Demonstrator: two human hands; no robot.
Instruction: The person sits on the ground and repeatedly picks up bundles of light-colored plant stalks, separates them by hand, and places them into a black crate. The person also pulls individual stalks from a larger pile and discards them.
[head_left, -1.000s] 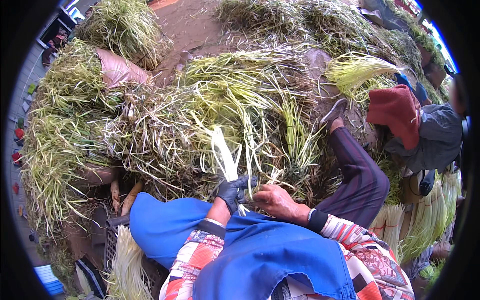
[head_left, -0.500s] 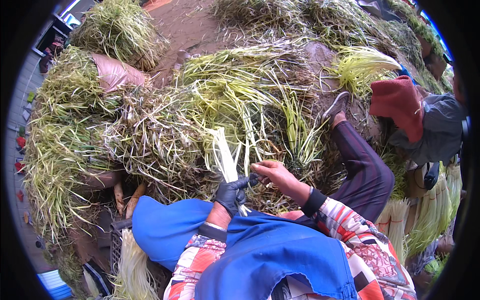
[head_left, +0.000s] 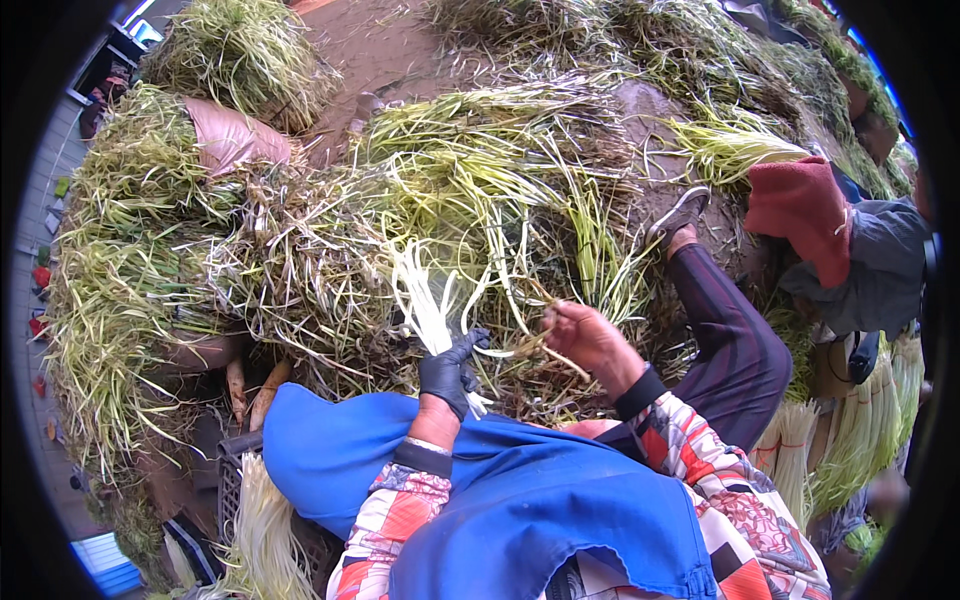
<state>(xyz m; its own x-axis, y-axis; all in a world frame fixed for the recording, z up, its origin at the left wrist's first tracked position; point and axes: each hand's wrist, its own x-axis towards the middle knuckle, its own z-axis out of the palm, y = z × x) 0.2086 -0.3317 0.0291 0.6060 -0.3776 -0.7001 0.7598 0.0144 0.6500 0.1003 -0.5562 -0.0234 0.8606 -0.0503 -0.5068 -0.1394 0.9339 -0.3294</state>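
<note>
My left hand [head_left: 448,374], in a black glove, is closed round a bunch of long white stalks [head_left: 425,305], which look like blanched leek or garlic leaves. Most of them fan out from the far side of the fist, and short ends poke out below it. To the right, my bare right hand [head_left: 592,342] pinches a thin, brownish withered leaf [head_left: 528,347] that stretches toward the left hand. Just beyond both hands spreads a big heap of yellow-green stalks [head_left: 450,180], with dry, tangled leaves [head_left: 300,270] on its left.
A black crate [head_left: 230,490] with pale stalks [head_left: 265,530] is at lower left. Pale bundles [head_left: 790,440] with red ties stand at the right. Someone beside a red cloth [head_left: 800,215] occupies the right edge. More leaf heaps [head_left: 235,60] lie at the back.
My right hand has drawn away from the left, to the right and nearer, pulling a withered leaf. The bunch in my left hand has shifted slightly left and spread wider.
</note>
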